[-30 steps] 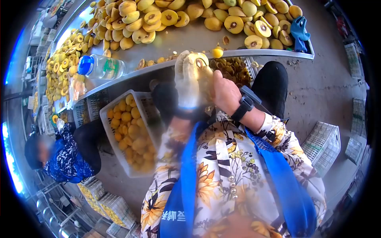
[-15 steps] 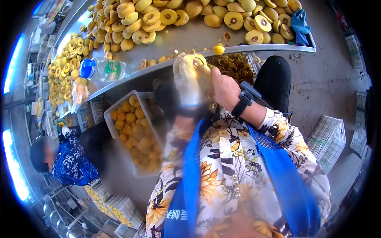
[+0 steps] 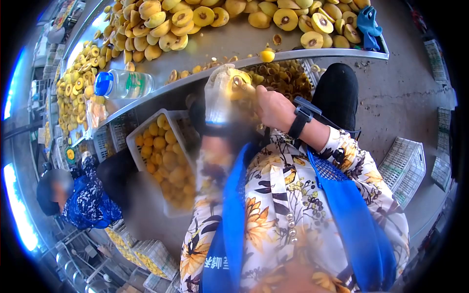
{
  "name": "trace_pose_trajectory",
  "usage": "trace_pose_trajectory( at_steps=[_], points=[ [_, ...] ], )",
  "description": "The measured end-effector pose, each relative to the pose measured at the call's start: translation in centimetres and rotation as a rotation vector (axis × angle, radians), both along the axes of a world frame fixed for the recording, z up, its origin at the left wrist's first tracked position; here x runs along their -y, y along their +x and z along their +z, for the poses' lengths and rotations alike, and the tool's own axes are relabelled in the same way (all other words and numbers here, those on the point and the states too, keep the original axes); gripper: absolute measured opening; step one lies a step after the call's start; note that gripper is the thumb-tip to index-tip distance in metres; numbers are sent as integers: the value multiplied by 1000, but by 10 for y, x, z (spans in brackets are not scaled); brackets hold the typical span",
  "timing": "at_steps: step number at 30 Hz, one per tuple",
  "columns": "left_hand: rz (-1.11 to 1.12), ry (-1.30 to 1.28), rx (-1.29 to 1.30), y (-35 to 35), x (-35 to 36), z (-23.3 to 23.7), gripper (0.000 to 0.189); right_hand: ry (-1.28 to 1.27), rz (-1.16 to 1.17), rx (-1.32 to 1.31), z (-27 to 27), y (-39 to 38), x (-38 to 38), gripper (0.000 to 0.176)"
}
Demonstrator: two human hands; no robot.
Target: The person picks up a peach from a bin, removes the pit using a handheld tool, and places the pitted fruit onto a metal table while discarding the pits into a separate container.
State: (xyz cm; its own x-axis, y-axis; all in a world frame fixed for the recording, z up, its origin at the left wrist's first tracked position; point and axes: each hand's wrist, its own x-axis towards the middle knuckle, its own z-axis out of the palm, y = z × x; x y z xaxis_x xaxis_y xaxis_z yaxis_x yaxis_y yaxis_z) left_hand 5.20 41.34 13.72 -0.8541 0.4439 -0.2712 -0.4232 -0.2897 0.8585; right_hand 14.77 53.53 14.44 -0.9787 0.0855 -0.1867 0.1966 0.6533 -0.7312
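Observation:
My left hand (image 3: 218, 97), in a pale work glove, is closed around a yellow halved fruit (image 3: 238, 81) whose dark pit hollow faces up. My bare right hand (image 3: 273, 108), with a black band at the wrist, presses against that fruit from the right; whether it holds a tool is hidden. Both hands are raised close to my chest, just below the edge of the steel table (image 3: 229, 46).
The table carries heaps of halved yellow fruit (image 3: 171, 24), a lying plastic water bottle (image 3: 124, 83) and a blue glove (image 3: 367, 24). A white crate of whole fruit (image 3: 163, 156) stands below left, a crate of pits (image 3: 283, 78) under the table edge. Another person (image 3: 83, 195) sits at left.
Both hands with the fruit have shifted slightly left and up. The fruit has turned a little in my left hand.

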Motion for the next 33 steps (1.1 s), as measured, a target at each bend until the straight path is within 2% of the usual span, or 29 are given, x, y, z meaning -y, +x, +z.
trace_pose_trajectory(
  at_steps=[2, 5, 8, 10, 15, 17, 19, 23, 25, 26, 29, 30, 33],
  points=[
    [-63, -23, -35, -6, 6, -4, 26, -57, 28, 7, 8, -3, -2, 25],
    [142, -45, -118, 13, -10, -1, 27, -64, -93, -44, -7, -2, 8, 26],
    [314, -234, -212, 34, -26, 12, 29, -116, -119, 8, -7, 0, 7, 27],
    [328, -188, -230, 39, -28, 8, 29, -118, -111, 35, 0, 2, 5, 28],
    [113, 4, -67, 24, -13, 2, 26, -78, -9, 48, 4, 2, -3, 26],
    [93, -25, -2, 13, -5, -9, 23, -73, 19, 99, 13, 2, -3, 26],
    [34, -28, 40, 7, -1, -8, 22, -102, -5, 43, 5, 0, -1, 25],
    [262, -291, -279, 23, -19, 0, 20, -226, -57, 15, -14, -2, 9, 25],
    [324, -434, -443, 24, -20, -1, 20, -184, -9, 42, -4, -2, 6, 25],
    [277, -303, -276, 24, -19, 3, 20, -162, 16, 59, 1, -1, 5, 25],
    [53, -112, -31, 9, -6, -7, 22, -175, 60, 78, 11, 1, 2, 24],
    [-26, -79, -40, 3, -3, -10, 25, -173, 27, 62, 12, 0, 4, 23],
    [190, -146, -256, 6, -7, -14, 27, -215, -54, 41, 12, 0, 9, 23]
  ],
)
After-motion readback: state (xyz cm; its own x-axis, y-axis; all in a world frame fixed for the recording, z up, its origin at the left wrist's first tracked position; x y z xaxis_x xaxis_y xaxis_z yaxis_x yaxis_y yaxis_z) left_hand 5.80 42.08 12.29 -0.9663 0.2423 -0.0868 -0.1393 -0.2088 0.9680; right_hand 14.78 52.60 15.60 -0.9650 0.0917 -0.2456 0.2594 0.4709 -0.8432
